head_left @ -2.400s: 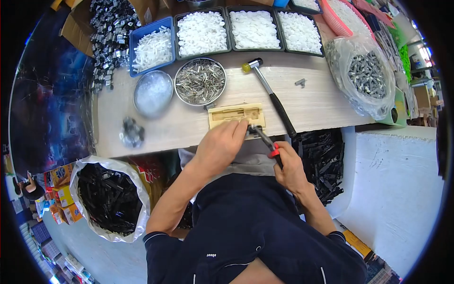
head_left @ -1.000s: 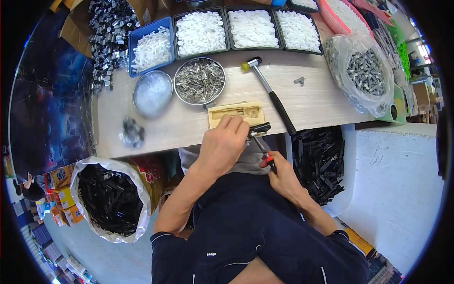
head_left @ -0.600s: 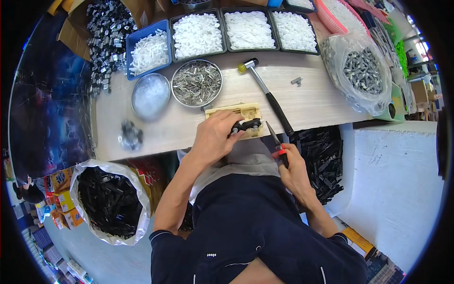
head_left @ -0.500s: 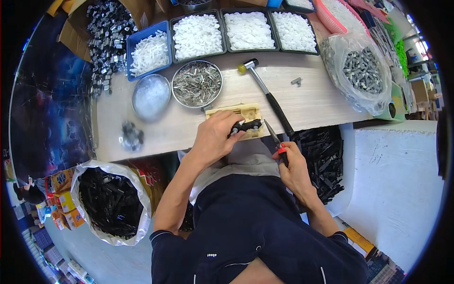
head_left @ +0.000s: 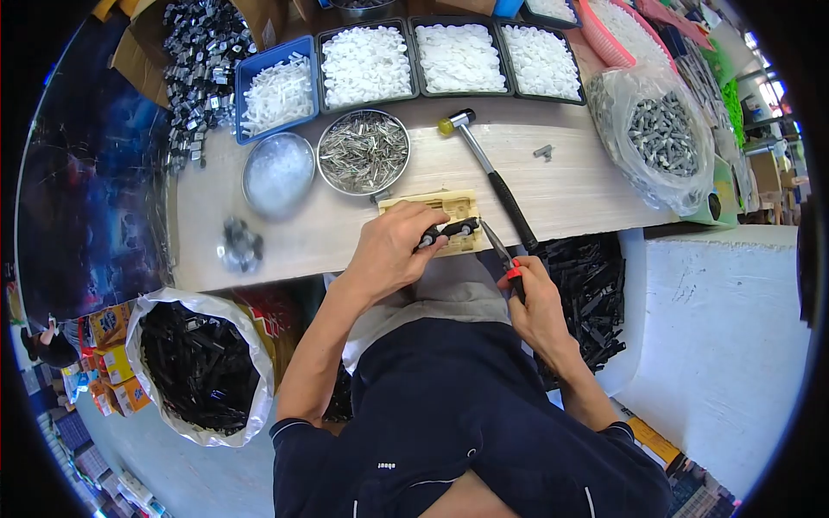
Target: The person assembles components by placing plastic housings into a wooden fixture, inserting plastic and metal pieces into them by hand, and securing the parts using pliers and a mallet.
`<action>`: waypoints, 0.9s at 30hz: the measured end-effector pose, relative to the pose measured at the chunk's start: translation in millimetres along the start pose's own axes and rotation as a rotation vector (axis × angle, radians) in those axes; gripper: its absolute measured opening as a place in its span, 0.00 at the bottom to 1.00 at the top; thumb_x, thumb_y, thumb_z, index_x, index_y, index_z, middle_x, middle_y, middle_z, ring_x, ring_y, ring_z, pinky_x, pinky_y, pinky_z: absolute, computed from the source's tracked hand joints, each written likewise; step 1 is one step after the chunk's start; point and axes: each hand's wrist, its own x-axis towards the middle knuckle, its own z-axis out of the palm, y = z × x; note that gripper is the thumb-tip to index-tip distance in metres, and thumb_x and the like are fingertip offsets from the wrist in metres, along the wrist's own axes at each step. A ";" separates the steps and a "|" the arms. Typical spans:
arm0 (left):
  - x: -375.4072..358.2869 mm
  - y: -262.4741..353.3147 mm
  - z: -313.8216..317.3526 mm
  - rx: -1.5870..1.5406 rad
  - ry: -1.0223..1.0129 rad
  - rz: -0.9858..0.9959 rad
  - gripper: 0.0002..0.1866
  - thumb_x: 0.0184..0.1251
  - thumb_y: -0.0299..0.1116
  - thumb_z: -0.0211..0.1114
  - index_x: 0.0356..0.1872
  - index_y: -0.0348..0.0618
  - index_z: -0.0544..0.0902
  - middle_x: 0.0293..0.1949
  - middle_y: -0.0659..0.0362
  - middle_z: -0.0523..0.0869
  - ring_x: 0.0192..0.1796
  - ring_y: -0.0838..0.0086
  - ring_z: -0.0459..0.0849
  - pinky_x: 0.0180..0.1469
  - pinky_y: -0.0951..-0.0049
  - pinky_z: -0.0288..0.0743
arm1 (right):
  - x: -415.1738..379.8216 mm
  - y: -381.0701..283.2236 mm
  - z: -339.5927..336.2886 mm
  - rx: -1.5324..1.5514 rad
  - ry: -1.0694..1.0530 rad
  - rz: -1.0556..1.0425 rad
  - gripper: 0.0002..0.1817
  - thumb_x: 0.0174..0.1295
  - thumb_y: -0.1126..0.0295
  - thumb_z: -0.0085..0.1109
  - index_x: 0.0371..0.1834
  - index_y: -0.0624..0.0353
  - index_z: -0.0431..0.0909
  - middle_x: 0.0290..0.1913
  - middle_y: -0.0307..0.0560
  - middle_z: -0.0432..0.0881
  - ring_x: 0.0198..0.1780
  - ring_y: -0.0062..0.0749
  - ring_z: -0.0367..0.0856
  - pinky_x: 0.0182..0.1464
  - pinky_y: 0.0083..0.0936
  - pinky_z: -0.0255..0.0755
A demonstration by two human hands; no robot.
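Note:
My left hand (head_left: 397, 246) is closed around a black plastic part (head_left: 459, 227) with light pins or rollers on it, held over a pale wooden block (head_left: 440, 204) with carved recesses. That block lies at the front edge of the table, partly covered by my fingers. My right hand (head_left: 537, 302) grips long-nose pliers (head_left: 503, 256) with red and black handles. Their tips point up and left, right at the right end of the black part. A hammer (head_left: 490, 173) with a yellow face and black handle lies just beyond the pliers.
Behind stand a bowl of metal pins (head_left: 363, 152), a dish of whitish material (head_left: 278, 174), a blue tray of white sticks (head_left: 278, 93) and black trays of white pieces (head_left: 367, 65). A bag of grey parts (head_left: 661, 138) is at right. Black parts fill a sack (head_left: 200, 367) below left.
The pliers' tips have shifted slightly left and up, closer to the black part's right end. The left hand keeps its hold, and the camera view has shifted slightly.

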 end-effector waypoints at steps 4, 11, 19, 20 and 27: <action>7.8 12.4 3.3 0.214 0.095 0.170 0.16 0.58 0.32 0.75 0.46 0.40 0.86 0.39 0.55 0.88 0.44 0.60 0.86 0.43 0.63 0.81 | -0.1 -1.0 2.4 -0.073 0.014 -0.045 0.13 0.49 0.89 0.53 0.38 0.69 0.78 0.50 0.62 0.78 0.50 0.60 0.81 0.54 0.45 0.77; 14.9 5.9 23.1 0.534 0.136 0.409 0.14 0.43 0.33 0.76 0.30 0.43 0.80 0.24 0.62 0.80 0.32 0.68 0.82 0.32 0.66 0.78 | -1.6 5.5 2.8 -0.126 -0.046 -0.176 0.19 0.45 0.91 0.56 0.44 0.70 0.76 0.52 0.62 0.76 0.49 0.60 0.81 0.52 0.43 0.79; -8.4 9.5 -10.6 -0.402 -0.285 -0.044 0.07 0.62 0.30 0.75 0.28 0.40 0.85 0.22 0.64 0.85 0.25 0.80 0.81 0.26 0.75 0.70 | 9.8 20.6 -21.0 -0.029 -0.397 -0.317 0.21 0.44 0.93 0.55 0.44 0.68 0.75 0.54 0.59 0.76 0.51 0.56 0.81 0.50 0.40 0.81; -14.0 10.6 -14.6 -0.665 -0.385 -0.213 0.07 0.65 0.30 0.73 0.29 0.39 0.87 0.23 0.64 0.87 0.25 0.83 0.81 0.26 0.77 0.69 | 11.4 18.7 -20.8 -0.014 -0.406 -0.335 0.21 0.44 0.93 0.55 0.44 0.68 0.75 0.54 0.58 0.76 0.51 0.56 0.81 0.51 0.40 0.80; -93.0 16.7 -13.4 -0.378 -0.016 -0.377 0.07 0.69 0.31 0.70 0.40 0.38 0.84 0.28 0.60 0.84 0.29 0.82 0.79 0.33 0.76 0.72 | 27.7 17.6 -24.1 -0.086 -0.058 -0.324 0.16 0.52 0.87 0.55 0.46 0.67 0.76 0.49 0.59 0.79 0.52 0.58 0.80 0.54 0.41 0.77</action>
